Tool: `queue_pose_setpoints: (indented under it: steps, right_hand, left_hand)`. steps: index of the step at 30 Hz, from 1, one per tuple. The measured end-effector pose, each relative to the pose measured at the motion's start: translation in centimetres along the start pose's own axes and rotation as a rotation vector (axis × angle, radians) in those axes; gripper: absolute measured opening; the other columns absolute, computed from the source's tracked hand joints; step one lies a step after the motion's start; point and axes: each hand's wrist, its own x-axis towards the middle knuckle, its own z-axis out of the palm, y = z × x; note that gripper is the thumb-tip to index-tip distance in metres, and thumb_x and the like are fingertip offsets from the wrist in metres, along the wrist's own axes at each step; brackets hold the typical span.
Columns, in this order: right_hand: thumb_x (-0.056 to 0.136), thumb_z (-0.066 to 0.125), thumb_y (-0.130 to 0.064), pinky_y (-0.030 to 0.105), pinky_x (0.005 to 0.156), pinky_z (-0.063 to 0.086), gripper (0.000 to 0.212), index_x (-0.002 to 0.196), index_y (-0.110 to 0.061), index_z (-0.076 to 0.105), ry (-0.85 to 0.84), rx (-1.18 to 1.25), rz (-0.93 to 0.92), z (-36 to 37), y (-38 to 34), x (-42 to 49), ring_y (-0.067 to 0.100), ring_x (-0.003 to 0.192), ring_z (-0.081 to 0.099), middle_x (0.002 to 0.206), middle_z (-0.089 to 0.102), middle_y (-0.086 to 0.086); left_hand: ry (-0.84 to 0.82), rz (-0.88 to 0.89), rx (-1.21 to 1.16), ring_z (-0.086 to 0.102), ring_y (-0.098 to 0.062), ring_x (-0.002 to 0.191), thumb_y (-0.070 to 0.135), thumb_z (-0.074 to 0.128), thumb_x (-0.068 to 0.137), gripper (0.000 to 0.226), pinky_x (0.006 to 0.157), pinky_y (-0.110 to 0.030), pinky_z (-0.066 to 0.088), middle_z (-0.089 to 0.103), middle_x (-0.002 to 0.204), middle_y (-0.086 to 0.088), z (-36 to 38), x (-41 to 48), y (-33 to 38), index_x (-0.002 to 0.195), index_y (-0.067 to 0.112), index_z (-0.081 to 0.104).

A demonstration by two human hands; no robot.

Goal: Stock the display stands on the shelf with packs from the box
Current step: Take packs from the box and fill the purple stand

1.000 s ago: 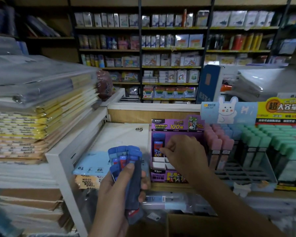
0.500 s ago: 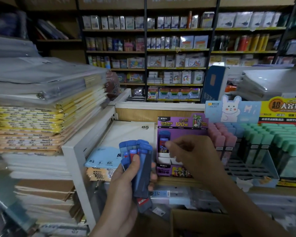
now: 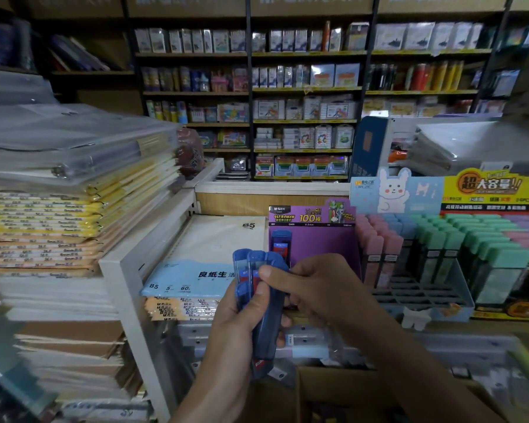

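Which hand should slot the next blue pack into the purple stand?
Right. The left hand grips the bundle of blue packs; the right hand pinches one at its top and sits directly in front of the purple stand.

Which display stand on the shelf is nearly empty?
The purple cardboard stand, showing only one blue pack; the light-blue rabbit stand beside it holds many pastel packs.

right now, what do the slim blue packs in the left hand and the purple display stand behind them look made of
The slim blue packs: tinted see-through plastic, fairly glossy; red inside shows through the walls. The purple display stand: probably printed cardboard, matte; flat folded panels and a cut-out header.
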Motion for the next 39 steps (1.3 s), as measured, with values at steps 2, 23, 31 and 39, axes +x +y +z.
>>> queue_pose_setpoints:
  steps: [2,23,31,39]
  right_hand:
    - [0.075,0.082,-0.054,0.019,0.040,0.042,0.050,0.051,-0.013,0.064,-0.028,-0.003,0.014,-0.1,-0.2,0.0,0.009,0.034,0.049,0.039,0.053,0.000]
    - [0.089,0.073,-0.023,0.024,0.054,0.055,0.026,0.086,0.002,0.073,-0.186,0.214,0.003,-1.0,0.4,0.9,0.021,0.064,0.070,0.077,0.074,0.017]
    - [0.090,0.071,-0.020,0.026,0.056,0.058,0.017,0.080,-0.007,0.073,0.030,0.138,-0.195,-3.0,0.0,2.5,0.026,0.060,0.072,0.071,0.074,0.016]
    - [0.092,0.070,-0.018,0.010,0.055,0.051,0.012,0.085,-0.027,0.068,0.247,-0.185,-0.337,-3.6,0.3,5.0,0.003,0.062,0.070,0.073,0.074,-0.010]
  left_hand:
    - [0.008,-0.015,-0.006,0.069,-0.025,0.059,0.034,0.067,0.080,0.033,0.046,-0.027,0.054,0.076,0.089,-0.022,-0.2,0.0,-0.1,0.108,0.018,0.074]
    - [0.131,0.092,0.064,0.068,-0.021,0.059,0.027,0.079,0.075,0.018,0.041,-0.024,0.046,0.077,0.084,-0.017,-1.4,0.7,-0.1,0.091,0.022,0.075]
    - [0.171,0.079,0.010,0.065,-0.019,0.055,0.026,0.068,0.092,0.015,0.038,-0.025,0.046,0.074,0.079,-0.016,-2.0,1.6,0.5,0.095,0.012,0.073]
    - [0.210,0.063,-0.014,0.061,-0.017,0.054,0.025,0.067,0.093,0.024,0.036,-0.025,0.042,0.073,0.081,-0.018,-2.2,2.3,1.0,0.103,0.003,0.070]
